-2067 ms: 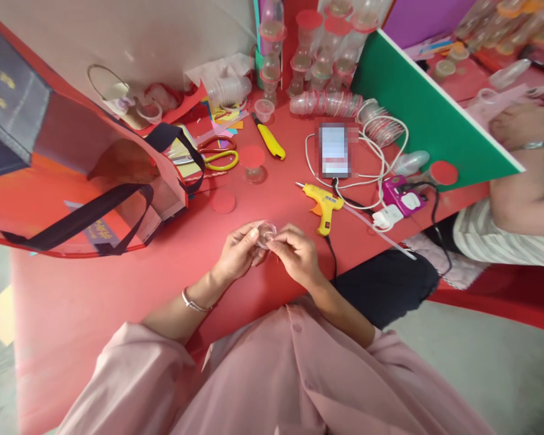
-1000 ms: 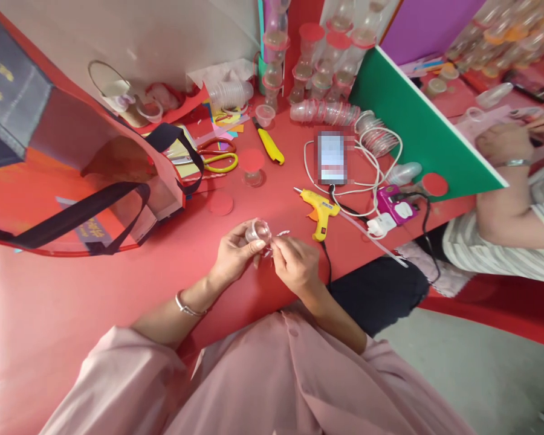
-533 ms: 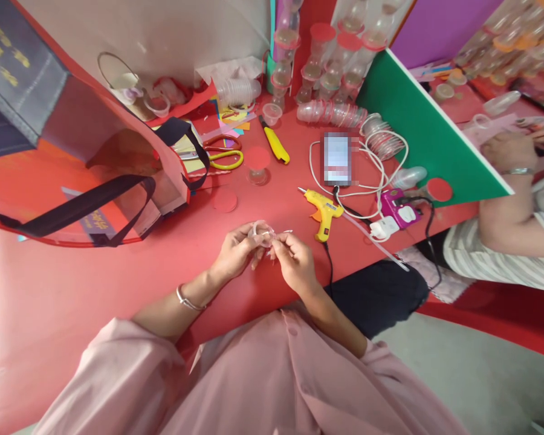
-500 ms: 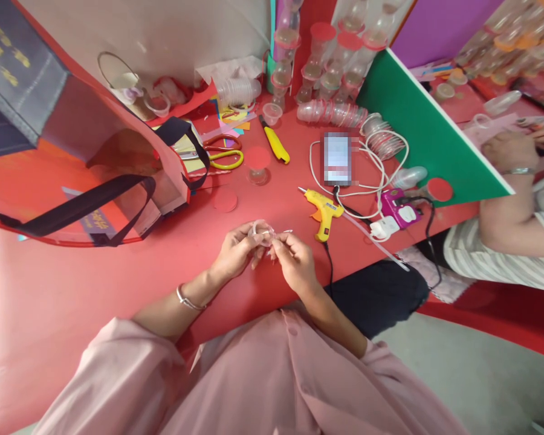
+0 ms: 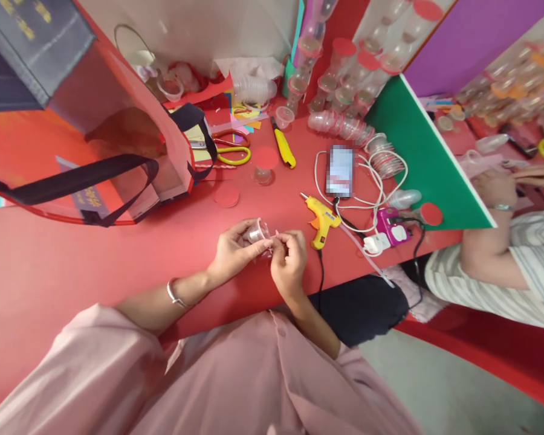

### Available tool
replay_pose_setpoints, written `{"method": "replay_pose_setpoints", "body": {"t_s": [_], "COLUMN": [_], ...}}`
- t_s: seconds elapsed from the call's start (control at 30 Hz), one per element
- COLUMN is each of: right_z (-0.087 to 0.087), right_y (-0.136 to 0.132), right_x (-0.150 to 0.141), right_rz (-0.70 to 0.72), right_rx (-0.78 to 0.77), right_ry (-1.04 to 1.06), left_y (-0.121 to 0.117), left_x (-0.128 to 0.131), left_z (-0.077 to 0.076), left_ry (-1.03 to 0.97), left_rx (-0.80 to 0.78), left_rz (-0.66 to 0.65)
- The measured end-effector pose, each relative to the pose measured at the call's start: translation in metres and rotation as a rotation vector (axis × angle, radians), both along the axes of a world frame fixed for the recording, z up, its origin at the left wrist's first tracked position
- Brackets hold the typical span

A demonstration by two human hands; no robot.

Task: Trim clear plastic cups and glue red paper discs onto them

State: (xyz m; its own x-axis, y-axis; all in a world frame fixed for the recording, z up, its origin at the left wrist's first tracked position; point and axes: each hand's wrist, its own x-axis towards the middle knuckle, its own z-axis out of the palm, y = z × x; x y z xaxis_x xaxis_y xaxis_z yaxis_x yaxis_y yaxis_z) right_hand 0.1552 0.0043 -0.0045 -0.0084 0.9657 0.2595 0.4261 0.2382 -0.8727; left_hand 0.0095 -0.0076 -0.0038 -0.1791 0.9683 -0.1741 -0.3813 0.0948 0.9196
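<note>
The cup (image 5: 255, 232) is in front of you, above the near part of the red surface (image 5: 176, 241), tilted with its rim toward your right. Your left hand (image 5: 238, 251) curls round it, the thumb laid along the near side. Your right hand (image 5: 290, 260) is just beside the rim, thumb and fingers pinched together on a pale bit (image 5: 277, 232), too small to make out clearly.

Just beyond your hands lies a red disc (image 5: 227, 194), flat on the surface. Farther on, a clear jar (image 5: 263, 175) stands with a red top (image 5: 266, 158) on it. To its left are the scissors (image 5: 234, 156), and beyond it lies the yellow cutter (image 5: 284, 145), near a small tub (image 5: 284, 116).

On your right, the glue gun (image 5: 321, 220) lies on its side, its nozzle pointing away to the left; a glue stick (image 5: 362, 254) trails from its back. Past it are the phone (image 5: 340, 171), ringed by a white cable (image 5: 318, 175), and the purple adapter (image 5: 392, 226).

The bag (image 5: 31, 145) fills the far left. A green board (image 5: 430, 163) rises on the right, with a co-worker's hand (image 5: 494, 184) behind it.
</note>
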Motion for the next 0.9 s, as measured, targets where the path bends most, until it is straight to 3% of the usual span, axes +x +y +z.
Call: {"method": "replay_pose_setpoints", "body": {"t_s": [0.1,0.27,0.5,0.63,0.8,0.9], "right_z": [-0.004,0.001,0.005,0.01,0.02,0.024], "right_y": [-0.001,0.002,0.014,0.014,0.01,0.008], "right_x": [-0.004,-0.003,0.005,0.01,0.023,0.031], "right_rz": [0.023,0.144,0.216,0.187,0.157,0.212], "right_rx": [-0.144,-0.48,-0.702,-0.604,-0.15,-0.055], "right_ry": [0.107,0.356,0.569,0.419,-0.049,-0.274], "left_y": [0.0,0.005,0.006,0.007,0.009,0.008], "left_x": [-0.001,-0.009,-0.012,-0.012,-0.012,-0.011], "left_z": [0.004,0.0,-0.005,-0.001,0.001,-0.003], "left_ry": [0.026,-0.121,-0.234,-0.236,-0.266,-0.259], "left_rx": [0.03,0.048,0.068,0.029,0.018,0.05], "left_rz": [0.012,-0.161,-0.254,-0.241,-0.176,-0.117]}}
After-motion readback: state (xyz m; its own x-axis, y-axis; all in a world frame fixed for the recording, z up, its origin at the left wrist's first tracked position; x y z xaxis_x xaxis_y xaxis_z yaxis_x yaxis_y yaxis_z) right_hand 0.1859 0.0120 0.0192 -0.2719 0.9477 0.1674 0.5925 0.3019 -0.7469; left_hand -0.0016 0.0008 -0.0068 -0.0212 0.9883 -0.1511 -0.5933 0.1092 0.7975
